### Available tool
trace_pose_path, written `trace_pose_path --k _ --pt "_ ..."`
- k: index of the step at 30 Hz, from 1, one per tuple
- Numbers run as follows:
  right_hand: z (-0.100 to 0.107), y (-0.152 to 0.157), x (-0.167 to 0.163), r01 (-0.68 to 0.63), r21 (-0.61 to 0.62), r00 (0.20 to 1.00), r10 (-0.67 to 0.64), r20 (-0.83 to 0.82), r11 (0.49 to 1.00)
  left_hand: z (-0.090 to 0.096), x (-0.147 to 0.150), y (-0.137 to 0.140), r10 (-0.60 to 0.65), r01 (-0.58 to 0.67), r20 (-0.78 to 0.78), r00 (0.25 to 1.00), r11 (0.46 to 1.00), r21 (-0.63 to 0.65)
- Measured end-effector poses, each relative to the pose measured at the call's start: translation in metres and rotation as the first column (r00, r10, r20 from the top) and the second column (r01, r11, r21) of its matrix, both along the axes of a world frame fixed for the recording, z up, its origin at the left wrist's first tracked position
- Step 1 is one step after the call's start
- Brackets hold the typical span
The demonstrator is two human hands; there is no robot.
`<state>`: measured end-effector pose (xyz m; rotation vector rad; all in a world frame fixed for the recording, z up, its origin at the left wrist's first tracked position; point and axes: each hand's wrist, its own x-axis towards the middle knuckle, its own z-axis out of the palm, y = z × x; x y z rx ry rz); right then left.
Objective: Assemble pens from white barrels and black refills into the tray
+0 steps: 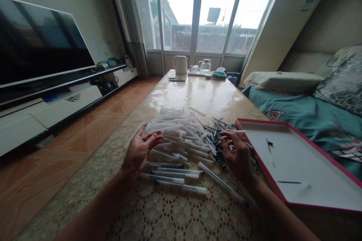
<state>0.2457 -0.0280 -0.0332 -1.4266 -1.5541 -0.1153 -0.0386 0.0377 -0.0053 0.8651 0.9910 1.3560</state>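
My left hand [140, 148] is raised at the left of a heap of translucent white pen barrels [181, 128], its fingers curled. A pen barrel [132, 136] slants out past its far side and appears held in the fingers. My right hand [236, 152] is over a pile of dark pen parts [216, 135], fingers bent into a pinch. A thin pale pen part [240, 131] sticks out rightward at its fingertips; its kind is unclear. Several pens with dark cores, one a pen [181, 187] in front, lie between my forearms. Another pen [223, 183] lies slanted beside my right wrist.
At right is a shallow red-rimmed box lid [285, 196] with a few dark and clear pen pieces inside. A beige jug [180, 64], a glass pitcher [206, 66] and a tissue pack [219, 73] stand at the table's far end. A teal-covered sofa [299, 101] borders the right side.
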Motion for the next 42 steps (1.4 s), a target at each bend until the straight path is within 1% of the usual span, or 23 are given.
trace_pose_path --k 2,4,5,7,11,14,16,18,19,20,22,24,25,26,27,29,33,35,36,37,39,40,42 --pt "0.008 -0.007 -0.009 -0.129 -0.104 0.990 0.134 0.041 0.986 0.000 0.000 -0.001 0.007 -0.007 -0.030 1.000 1.000 0.009" --pt "0.017 -0.015 -0.017 -0.230 -0.262 0.956 0.268 0.121 0.937 0.000 0.001 -0.002 0.006 -0.006 -0.053 0.999 1.000 0.006" --pt "0.020 -0.019 -0.021 -0.249 -0.341 0.933 0.319 0.168 0.907 0.000 0.001 -0.002 0.003 -0.003 -0.061 0.998 1.000 0.001" --pt "0.027 -0.026 -0.027 -0.233 -0.467 0.886 0.384 0.260 0.853 0.000 0.001 -0.002 -0.003 0.002 -0.072 0.997 1.000 -0.012" --pt "0.032 -0.036 -0.032 -0.116 -0.612 0.821 0.422 0.385 0.782 -0.001 -0.001 -0.002 0.008 -0.007 -0.128 0.992 1.000 0.008" --pt "0.034 -0.038 -0.031 -0.039 -0.684 0.797 0.436 0.419 0.728 -0.003 0.000 -0.008 0.019 0.012 -0.240 0.971 0.992 0.129" --pt "0.034 -0.037 -0.030 -0.038 -0.693 0.804 0.434 0.406 0.720 -0.004 0.003 -0.014 0.014 0.082 -0.361 0.933 0.965 0.249" --pt "0.035 -0.036 -0.029 -0.091 -0.670 0.837 0.422 0.350 0.736 -0.004 0.008 -0.022 0.009 0.209 -0.509 0.861 0.905 0.369" --pt "0.036 -0.035 -0.029 -0.138 -0.655 0.855 0.423 0.300 0.743 -0.005 0.010 -0.026 0.017 0.287 -0.582 0.813 0.858 0.426" --pt "0.036 -0.035 -0.030 -0.192 -0.643 0.871 0.431 0.237 0.742 -0.005 0.013 -0.030 0.034 0.372 -0.647 0.762 0.794 0.480" --pt "0.037 -0.034 -0.033 -0.305 -0.626 0.882 0.460 0.099 0.718 -0.005 0.017 -0.035 0.081 0.537 -0.745 0.662 0.642 0.547" --pt "0.037 -0.034 -0.038 -0.412 -0.604 0.864 0.503 -0.021 0.682 -0.005 0.021 -0.039 0.143 0.676 -0.816 0.560 0.491 0.550" --pt "0.036 -0.035 -0.041 -0.460 -0.588 0.849 0.524 -0.071 0.666 -0.004 0.022 -0.040 0.179 0.729 -0.842 0.508 0.430 0.532" --pt "0.036 -0.035 -0.043 -0.506 -0.568 0.830 0.544 -0.118 0.649 -0.004 0.023 -0.041 0.217 0.768 -0.858 0.465 0.384 0.513" --pt "0.035 -0.036 -0.045 -0.551 -0.550 0.808 0.566 -0.164 0.627 -0.004 0.024 -0.042 0.253 0.792 -0.865 0.433 0.352 0.500" --pt "0.033 -0.036 -0.047 -0.624 -0.536 0.762 0.595 -0.256 0.569 -0.003 0.024 -0.044 0.301 0.810 -0.865 0.401 0.323 0.488" --pt "0.030 -0.035 -0.044 -0.686 -0.588 0.696 0.621 -0.361 0.427 0.002 0.025 -0.047 0.348 0.832 -0.867 0.357 0.303 0.464" --pt "0.030 -0.035 -0.042 -0.691 -0.612 0.681 0.630 -0.373 0.385 0.003 0.026 -0.048 0.365 0.857 -0.879 0.308 0.295 0.423" --pt "0.030 -0.035 -0.042 -0.689 -0.620 0.679 0.633 -0.372 0.374 0.003 0.025 -0.048 0.369 0.869 -0.887 0.276 0.299 0.395" --pt "0.030 -0.036 -0.042 -0.679 -0.628 0.684 0.637 -0.355 0.380 0.003 0.025 -0.048 0.369 0.878 -0.896 0.247 0.306 0.368" --pt "0.030 -0.036 -0.043 -0.628 -0.648 0.714 0.650 -0.260 0.431 0.003 0.024 -0.049 0.356 0.885 -0.912 0.205 0.330 0.328" --pt "0.029 -0.037 -0.044 -0.587 -0.657 0.733 0.655 -0.184 0.473 0.003 0.024 -0.050 0.338 0.885 -0.921 0.192 0.346 0.311" --pt "0.026 -0.037 -0.046 -0.486 -0.654 0.765 0.645 0.003 0.579 0.002 0.022 -0.050 0.282 0.881 -0.944 0.171 0.385 0.275"
